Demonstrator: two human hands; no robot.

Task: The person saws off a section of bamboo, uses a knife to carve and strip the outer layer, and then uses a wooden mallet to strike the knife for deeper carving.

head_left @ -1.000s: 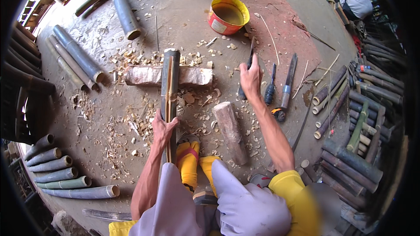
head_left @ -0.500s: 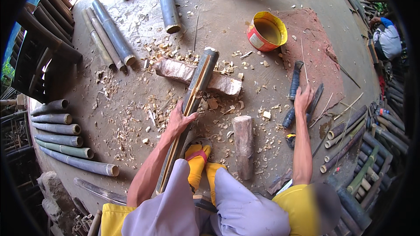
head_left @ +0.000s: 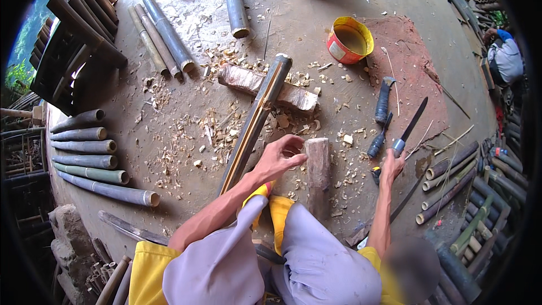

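Note:
My right hand (head_left: 392, 164) is closed around the handle of a knife (head_left: 416, 117), its dark blade pointing up and away to the right. Fingers curved and apart, my left hand (head_left: 282, 157) hovers beside the top of an upright-looking wooden block (head_left: 319, 169) and holds nothing. To its left, a dark bamboo pole (head_left: 254, 127) with a long split slot rests its far part across a rough wooden log (head_left: 241, 79). Close to the knife lie a tool with a dark wrapped handle (head_left: 384, 101) and a second black-handled tool (head_left: 375, 147).
Wood chips litter the floor (head_left: 186, 118). Several bamboo lengths (head_left: 93, 147) lie at the left, more (head_left: 451, 164) at the right. A red and yellow bucket (head_left: 341, 51) of murky liquid stands beyond the tools. Another person (head_left: 504, 56) sits at the far right.
My left hand has let go of the bamboo pole and moved right to the wooden block. My right hand has picked up the knife from the floor. The view has shifted slightly.

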